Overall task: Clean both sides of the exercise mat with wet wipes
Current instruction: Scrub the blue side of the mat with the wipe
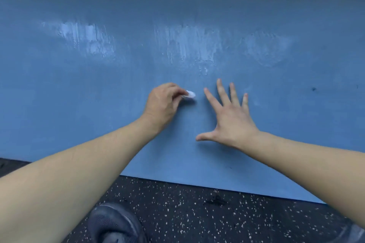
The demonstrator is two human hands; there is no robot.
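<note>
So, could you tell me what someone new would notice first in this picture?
The big blue exercise mat fills nearly the whole view, lying on dark speckled floor, with shiny wet streaks across its far half. At mid-mat the left hand pinches a small white wet wipe, while the right hand is spread open beside it. A dark shoe shows at the bottom edge.
</note>
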